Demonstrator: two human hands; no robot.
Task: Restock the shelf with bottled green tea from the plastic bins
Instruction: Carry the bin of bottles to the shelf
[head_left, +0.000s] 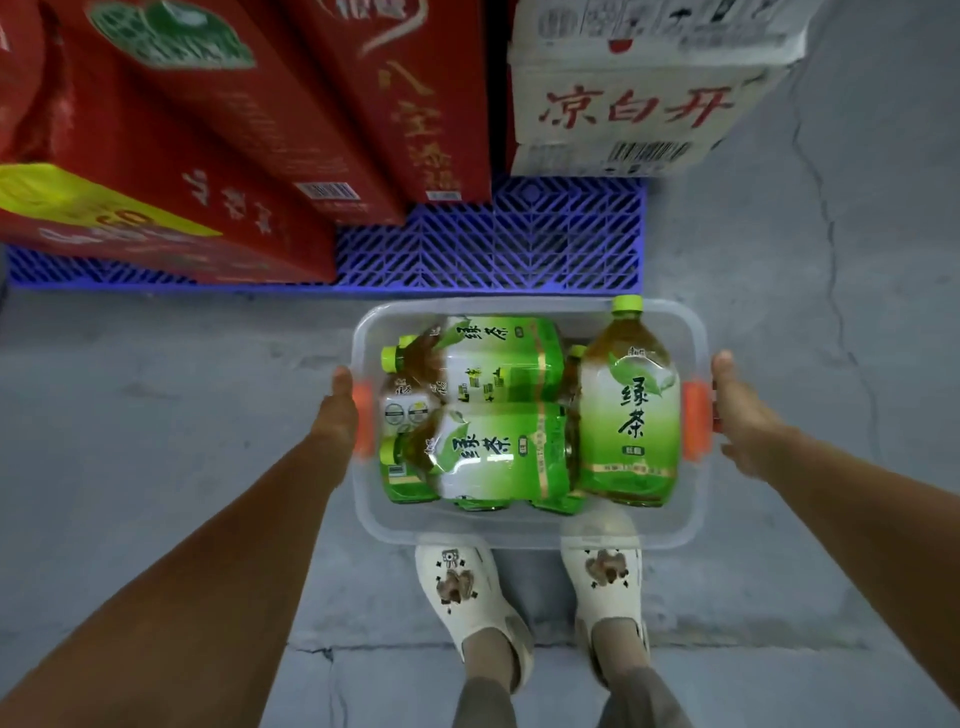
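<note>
Bin (524, 530) of green tea bottles (626, 410): your left hand (340, 410) and right hand (740, 410) grip orange handles (696, 421); tilt risks bottles rolling out.

Green-labelled bottles (631, 415), orange-handled clear bin (519, 535), blue lattice pallet (519, 239)

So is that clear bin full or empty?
Full: the clear bin holds several green tea bottles, most lying down, with no lid on it.

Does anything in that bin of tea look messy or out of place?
Slightly. The green tea bottles in the clear plastic bin lie on their sides in a jumble, pointing different ways, and one bottle on the right pokes its cap over the rim. No spill or damage shows. The left hand and right hand hold the orange handles.
</note>
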